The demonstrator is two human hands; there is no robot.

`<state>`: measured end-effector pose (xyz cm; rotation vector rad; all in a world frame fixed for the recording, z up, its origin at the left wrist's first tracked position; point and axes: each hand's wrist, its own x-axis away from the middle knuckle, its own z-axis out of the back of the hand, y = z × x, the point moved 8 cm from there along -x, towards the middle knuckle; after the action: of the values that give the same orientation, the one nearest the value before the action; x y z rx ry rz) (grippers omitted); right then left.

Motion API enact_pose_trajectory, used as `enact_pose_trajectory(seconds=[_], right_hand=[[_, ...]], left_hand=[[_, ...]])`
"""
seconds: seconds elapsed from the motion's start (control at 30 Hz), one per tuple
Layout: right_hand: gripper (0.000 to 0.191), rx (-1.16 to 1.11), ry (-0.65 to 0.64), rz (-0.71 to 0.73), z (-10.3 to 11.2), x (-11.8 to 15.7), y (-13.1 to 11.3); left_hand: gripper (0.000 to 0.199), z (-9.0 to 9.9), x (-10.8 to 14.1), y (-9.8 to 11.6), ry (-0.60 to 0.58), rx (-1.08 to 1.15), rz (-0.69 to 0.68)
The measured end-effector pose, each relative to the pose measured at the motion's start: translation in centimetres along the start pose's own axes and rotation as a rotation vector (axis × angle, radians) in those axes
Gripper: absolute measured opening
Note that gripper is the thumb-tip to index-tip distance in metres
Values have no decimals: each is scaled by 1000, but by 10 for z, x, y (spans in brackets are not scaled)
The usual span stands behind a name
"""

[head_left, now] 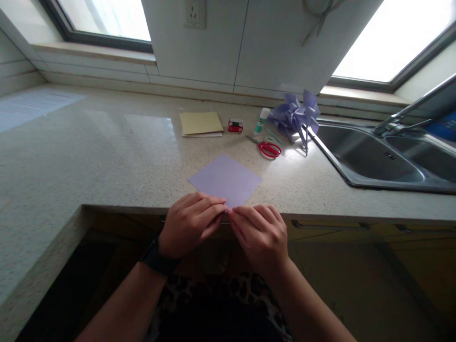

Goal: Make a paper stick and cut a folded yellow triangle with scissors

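Note:
A square sheet of purple paper (226,178) lies turned like a diamond at the counter's front edge. Its near corner is pinched between the fingertips of my left hand (194,218) and my right hand (261,230), which meet there. Both hands are closed on the paper from either side, and the fingertips cover the tip of the corner. Beyond the sheet, red-handled scissors (269,149) lie to the right, near a glue stick (261,120) and a small red box (235,125). A stack of yellow paper (201,123) rests at the back.
Purple paper pinwheels (295,114) lie at the back right of the counter (124,161), beside a steel sink (370,147). A thin green stick (275,136) and a small tape roll are near the scissors. White printed sheets (32,107) lie far left.

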<state>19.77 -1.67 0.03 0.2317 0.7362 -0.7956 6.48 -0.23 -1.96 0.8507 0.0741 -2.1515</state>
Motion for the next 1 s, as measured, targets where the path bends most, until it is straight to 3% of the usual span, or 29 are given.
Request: enact_pose_trajectory(seconds=[0.4,0.6,1.0], right_hand=[[17,46,-11,-2,-7,-2,-1],[20,27,-43,-23,-10,0,2],[5,-16,-11,-50,-6,0,5]], left_hand=[[32,3,-2,-1,43,-13,30],[15,1,-2,-1,18,8,18],[12,2,0,0,37,14,17]])
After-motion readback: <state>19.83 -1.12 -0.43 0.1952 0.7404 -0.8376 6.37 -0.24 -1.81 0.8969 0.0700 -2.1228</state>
